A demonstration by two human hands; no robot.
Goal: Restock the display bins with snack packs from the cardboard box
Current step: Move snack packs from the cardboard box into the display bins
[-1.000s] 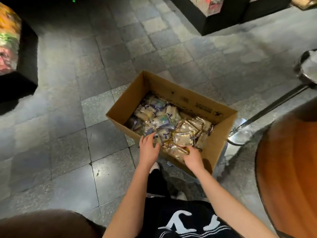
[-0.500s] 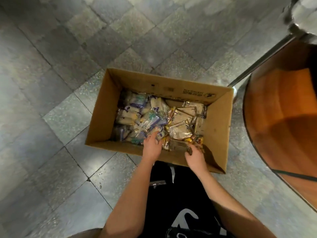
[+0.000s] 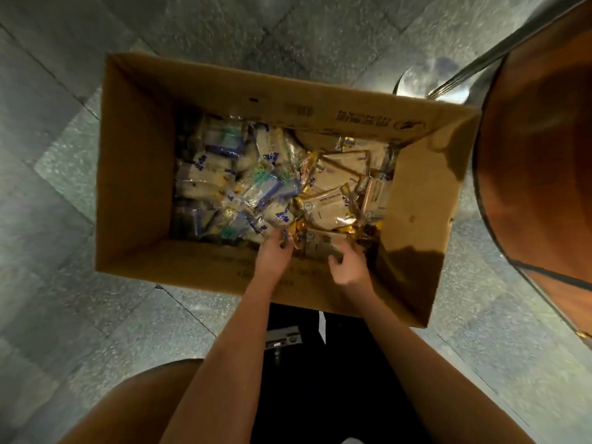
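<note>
An open cardboard box (image 3: pixel 134 174) stands on the tiled floor, holding several snack packs: blue-and-clear ones (image 3: pixel 230 187) on the left, gold-and-tan ones (image 3: pixel 333 177) on the right. My left hand (image 3: pixel 272 254) reaches over the near wall, its fingers curled into the packs at the middle. My right hand (image 3: pixel 347 264) grips the near edge of a tan pack (image 3: pixel 320 246) at the front of the box. The fingertips of both hands are partly hidden among the packs.
A round wooden-brown surface (image 3: pixel 544 161) with a dark rim fills the right side. A metal stand with a round base (image 3: pixel 426 81) and slanted pole sits beyond the box's far right corner. My knee (image 3: pixel 128 408) shows at bottom left.
My view has dropped closer over the box, which now fills the frame. Both hands stay at the near side among the packs; the right hand has closed on a tan pack.
</note>
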